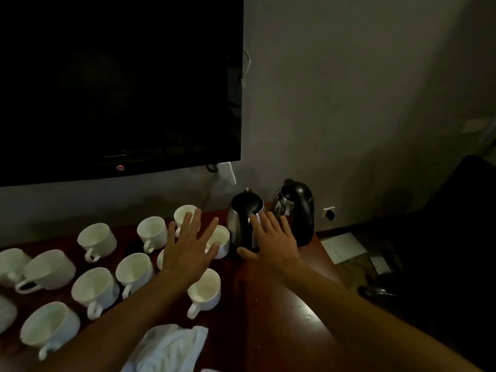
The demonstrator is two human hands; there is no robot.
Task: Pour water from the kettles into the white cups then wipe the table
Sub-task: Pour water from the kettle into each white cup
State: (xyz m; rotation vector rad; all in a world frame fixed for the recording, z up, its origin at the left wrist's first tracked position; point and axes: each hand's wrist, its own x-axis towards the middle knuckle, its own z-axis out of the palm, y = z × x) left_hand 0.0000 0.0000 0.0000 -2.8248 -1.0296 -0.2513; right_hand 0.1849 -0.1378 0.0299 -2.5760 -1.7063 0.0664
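Observation:
Two steel kettles with black lids and handles stand at the back of the dark wooden table [271, 304]: the near kettle [243, 224] and the far kettle [295, 208]. My right hand [273, 240] reaches at the near kettle's handle with fingers spread and straight, holding nothing. My left hand [190, 245] hovers flat, fingers spread, above several white cups [151, 232]. More white cups [92, 288] cover the left of the table. A white cloth [169, 347] lies crumpled at the front edge, under my left forearm.
A dark television [118, 84] hangs on the wall above the cups. A wall socket [328, 212] sits right of the kettles. A white card [343, 247] and a dark chair [442, 237] lie beyond the table's right edge.

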